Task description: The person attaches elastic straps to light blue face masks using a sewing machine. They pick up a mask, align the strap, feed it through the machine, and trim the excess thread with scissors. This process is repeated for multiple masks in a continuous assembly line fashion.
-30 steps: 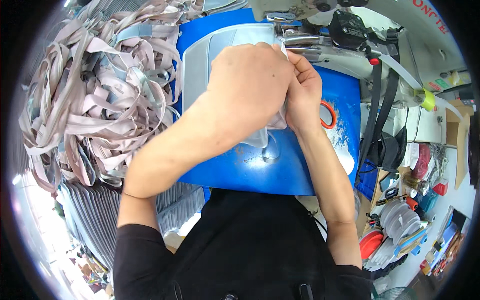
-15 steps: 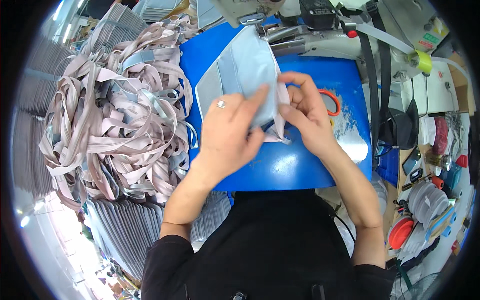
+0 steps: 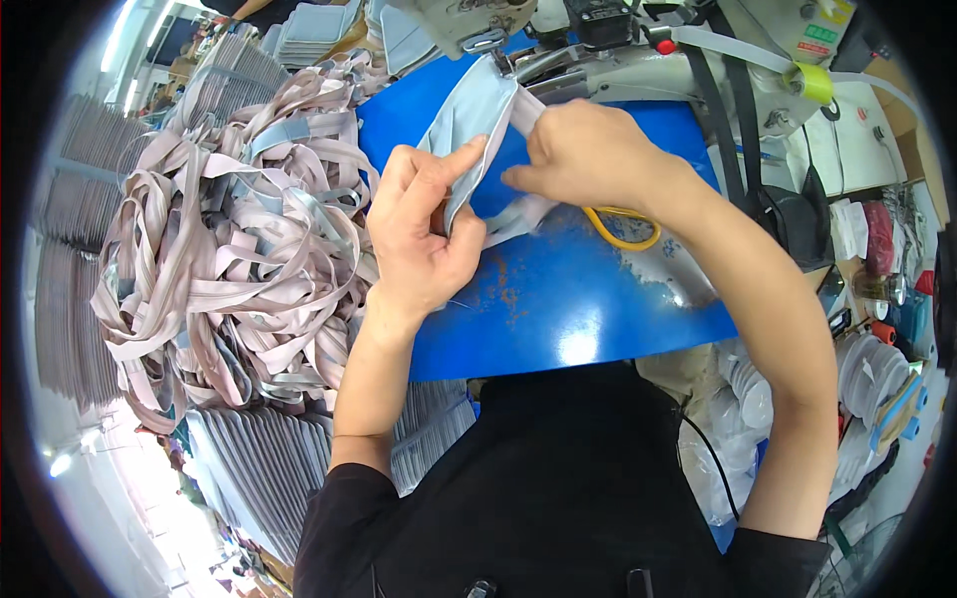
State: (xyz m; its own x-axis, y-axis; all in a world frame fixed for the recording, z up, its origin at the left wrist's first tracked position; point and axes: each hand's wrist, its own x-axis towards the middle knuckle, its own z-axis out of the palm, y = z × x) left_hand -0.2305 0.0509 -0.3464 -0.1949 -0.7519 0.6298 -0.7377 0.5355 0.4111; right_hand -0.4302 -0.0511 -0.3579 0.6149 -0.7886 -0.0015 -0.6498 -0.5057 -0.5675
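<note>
Two hands near side of the machine head (image 3: 464, 20): left hand (image 3: 417, 231) clamped on the grey-blue panel (image 3: 473, 108), far tip right by the head; right hand (image 3: 598, 149) at the pink strip (image 3: 524, 110), fingers curled, can't tell if gripping. Looks like strip-to-edge alignment; next move calls for flush edges. Room: bare blue tabletop (image 3: 528, 334) nearside; strip heap (image 3: 244, 254) crowds left, yellow loop handle (image 3: 630, 246) near right.

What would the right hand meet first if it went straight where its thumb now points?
Probably the light-blue fabric panel, whose edge lies just left of the right hand; depth is unclear in this single view, so it might pass above.
</note>
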